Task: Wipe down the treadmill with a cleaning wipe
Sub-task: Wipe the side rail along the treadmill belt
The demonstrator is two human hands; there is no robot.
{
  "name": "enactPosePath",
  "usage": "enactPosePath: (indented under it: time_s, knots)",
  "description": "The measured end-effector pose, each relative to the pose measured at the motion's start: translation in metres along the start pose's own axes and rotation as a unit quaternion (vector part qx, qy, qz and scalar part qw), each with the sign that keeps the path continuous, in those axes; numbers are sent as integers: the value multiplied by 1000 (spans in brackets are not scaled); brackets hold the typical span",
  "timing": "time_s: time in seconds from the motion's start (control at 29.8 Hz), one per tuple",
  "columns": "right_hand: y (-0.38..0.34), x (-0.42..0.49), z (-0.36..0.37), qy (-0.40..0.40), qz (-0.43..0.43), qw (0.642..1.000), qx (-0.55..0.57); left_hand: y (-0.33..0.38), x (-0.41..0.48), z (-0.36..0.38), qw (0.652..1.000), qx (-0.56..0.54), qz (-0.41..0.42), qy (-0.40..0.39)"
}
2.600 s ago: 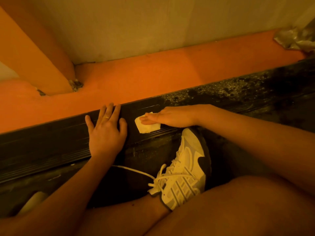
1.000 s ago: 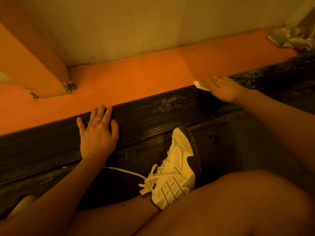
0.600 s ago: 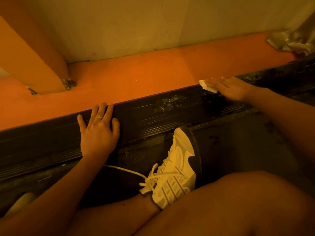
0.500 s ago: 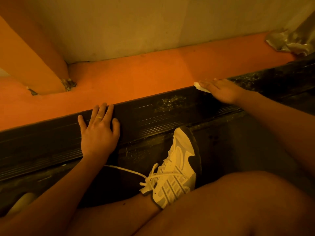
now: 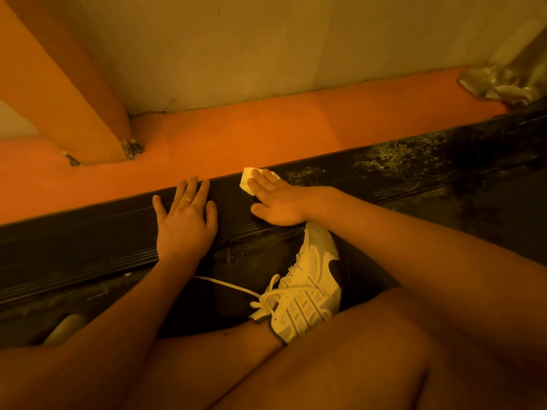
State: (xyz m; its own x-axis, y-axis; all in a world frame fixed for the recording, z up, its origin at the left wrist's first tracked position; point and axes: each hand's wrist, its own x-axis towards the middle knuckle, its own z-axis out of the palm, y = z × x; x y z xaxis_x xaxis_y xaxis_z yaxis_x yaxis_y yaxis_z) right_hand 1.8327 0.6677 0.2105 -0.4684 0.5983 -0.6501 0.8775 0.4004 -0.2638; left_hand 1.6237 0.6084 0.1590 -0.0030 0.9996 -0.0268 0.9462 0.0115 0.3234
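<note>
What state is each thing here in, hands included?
Black ribbed treadmill side rail, pale specks along its right stretch.
Small pale cleaning wipe, folded, pinned at the rail's far edge.
Right hand, straight fingers pressing the wipe down.
Left hand, flat on the rail, fingers spread.
White laced sneaker, worn, one lace end trailing.
Crumpled silvery wrapper, lying on the orange floor.

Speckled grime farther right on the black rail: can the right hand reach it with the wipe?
Probably yes. The right hand presses the wipe flat on the same rail, and the bare rail between it and the speckled grime holds nothing in the way.
</note>
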Motion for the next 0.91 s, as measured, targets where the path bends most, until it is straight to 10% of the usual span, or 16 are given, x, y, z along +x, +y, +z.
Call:
enactPosePath:
  time_s: [0.3, 0.91]
  knots:
    - [20, -23, -10, 112, 2, 986, 125, 41, -3, -1, 983, -81, 154, -55]
    - [179, -52, 71, 331, 74, 941, 7, 101, 26, 8, 995, -57, 43, -73]
